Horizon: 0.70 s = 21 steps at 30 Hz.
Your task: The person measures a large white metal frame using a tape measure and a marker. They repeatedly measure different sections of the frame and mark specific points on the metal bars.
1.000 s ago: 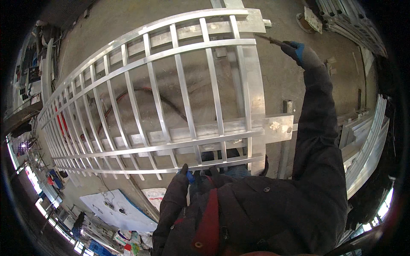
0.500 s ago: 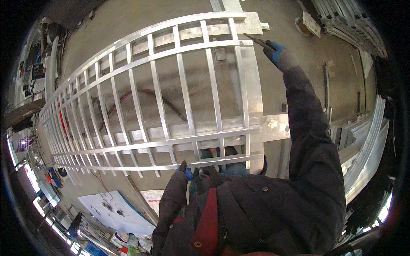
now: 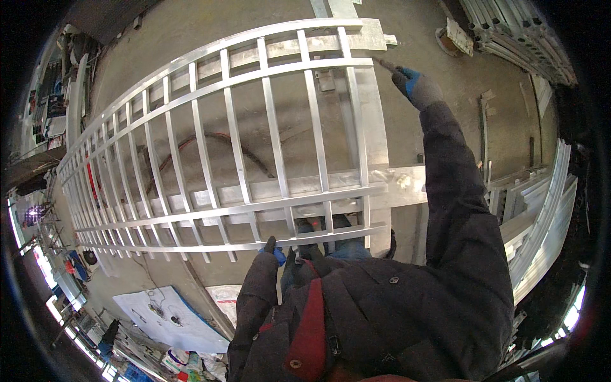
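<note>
A silvery metal fence panel of long rails and crosswise bars spans the space before me, lying on flat metal beams. My right hand, in a blue and dark glove, is stretched out at the far right corner. It is closed on a slim dark tool, whose tip points left at the end of the second rail; the tool's kind cannot be made out. At the near rail is my left hand, also gloved, with its thumb against the metal and its other fingers mostly hidden.
Stacked metal profiles lie at the far right, with more lengths at the near right. A red-dark cable curves on the floor beneath the panel. At the near left lies a white board with small items on it.
The tool's tip has swung to the right and down, slightly away from the panel's corner. My left hand keeps its place at the near rail.
</note>
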Motion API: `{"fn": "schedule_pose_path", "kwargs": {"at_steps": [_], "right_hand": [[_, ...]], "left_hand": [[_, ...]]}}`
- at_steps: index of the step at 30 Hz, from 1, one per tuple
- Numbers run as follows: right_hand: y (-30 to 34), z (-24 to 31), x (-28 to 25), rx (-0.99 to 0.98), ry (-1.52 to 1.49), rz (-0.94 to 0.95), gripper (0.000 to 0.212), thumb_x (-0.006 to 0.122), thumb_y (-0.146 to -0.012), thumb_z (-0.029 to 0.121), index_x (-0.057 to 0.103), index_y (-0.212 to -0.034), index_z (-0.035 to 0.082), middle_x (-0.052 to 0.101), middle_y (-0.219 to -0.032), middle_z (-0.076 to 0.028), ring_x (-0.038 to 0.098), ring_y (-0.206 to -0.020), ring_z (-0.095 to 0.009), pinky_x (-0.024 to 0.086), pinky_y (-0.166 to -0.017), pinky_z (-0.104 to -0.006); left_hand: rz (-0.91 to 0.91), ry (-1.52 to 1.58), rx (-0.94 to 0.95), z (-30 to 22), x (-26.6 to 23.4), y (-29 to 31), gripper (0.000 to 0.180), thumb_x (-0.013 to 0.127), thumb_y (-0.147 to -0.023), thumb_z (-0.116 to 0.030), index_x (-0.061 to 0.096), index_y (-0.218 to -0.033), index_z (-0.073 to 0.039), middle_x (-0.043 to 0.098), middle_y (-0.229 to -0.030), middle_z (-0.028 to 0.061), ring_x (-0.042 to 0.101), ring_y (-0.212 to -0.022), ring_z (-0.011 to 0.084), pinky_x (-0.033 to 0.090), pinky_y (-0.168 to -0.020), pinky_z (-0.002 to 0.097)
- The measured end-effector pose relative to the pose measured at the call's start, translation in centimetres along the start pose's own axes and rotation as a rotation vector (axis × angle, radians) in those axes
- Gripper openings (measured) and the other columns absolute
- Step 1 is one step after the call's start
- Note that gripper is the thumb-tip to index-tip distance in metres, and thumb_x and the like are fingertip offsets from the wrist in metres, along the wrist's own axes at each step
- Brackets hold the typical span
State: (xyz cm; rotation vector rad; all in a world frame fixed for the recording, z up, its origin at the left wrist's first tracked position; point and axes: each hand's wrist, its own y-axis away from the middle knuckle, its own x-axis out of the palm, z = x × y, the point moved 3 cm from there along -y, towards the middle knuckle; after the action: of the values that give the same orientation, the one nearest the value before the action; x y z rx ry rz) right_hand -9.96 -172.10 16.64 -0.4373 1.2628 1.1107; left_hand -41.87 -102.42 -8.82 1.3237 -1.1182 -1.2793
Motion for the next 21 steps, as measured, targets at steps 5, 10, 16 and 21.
{"fn": "schedule_pose_path", "kwargs": {"at_steps": [5,10,16,21], "right_hand": [[0.0,0.5,-0.5,0.060,0.120,0.306,0.047,0.058,-0.099,0.047,0.069,-0.133,0.018,0.074,-0.122,-0.015,0.069,-0.111,-0.036,0.052,-0.098,-0.0465],[-3.1,2.6,-0.4,-0.011,0.096,0.089,0.049,0.057,-0.099,0.050,0.067,-0.136,0.019,0.073,-0.124,-0.015,0.070,-0.112,-0.036,0.053,-0.098,-0.0469],[-6.2,2.5,2.1,-0.046,0.235,-0.025,0.053,0.057,-0.102,0.054,0.060,-0.144,0.022,0.071,-0.129,-0.015,0.068,-0.116,-0.037,0.051,-0.102,-0.0494],[0.3,-1.6,3.6,-0.035,-0.363,-0.064,0.068,0.062,-0.097,0.060,0.057,-0.147,0.014,0.070,-0.119,-0.015,0.069,-0.091,-0.024,0.057,-0.080,-0.0398]], "left_hand": [[0.034,-0.053,0.068,0.0,-0.2,-0.4,0.061,0.071,-0.093,-0.060,0.065,-0.127,-0.010,0.071,-0.119,0.0109,0.062,-0.102,0.0235,0.047,-0.096,0.0407],[0.024,-0.040,0.116,0.8,-0.9,-1.8,0.066,0.077,-0.089,-0.060,0.065,-0.125,-0.006,0.071,-0.118,0.0123,0.062,-0.099,0.0250,0.049,-0.091,0.0427],[0.172,0.191,0.140,0.6,-0.6,-1.2,0.062,0.081,-0.084,-0.060,0.066,-0.108,-0.006,0.068,-0.092,0.0094,0.058,-0.079,0.0220,0.049,-0.074,0.0404],[0.125,0.083,0.183,-0.3,-0.8,-0.4,0.060,0.080,-0.083,-0.064,0.065,-0.094,-0.007,0.059,-0.079,0.0076,0.054,-0.067,0.0219,0.045,-0.059,0.0410]]}}
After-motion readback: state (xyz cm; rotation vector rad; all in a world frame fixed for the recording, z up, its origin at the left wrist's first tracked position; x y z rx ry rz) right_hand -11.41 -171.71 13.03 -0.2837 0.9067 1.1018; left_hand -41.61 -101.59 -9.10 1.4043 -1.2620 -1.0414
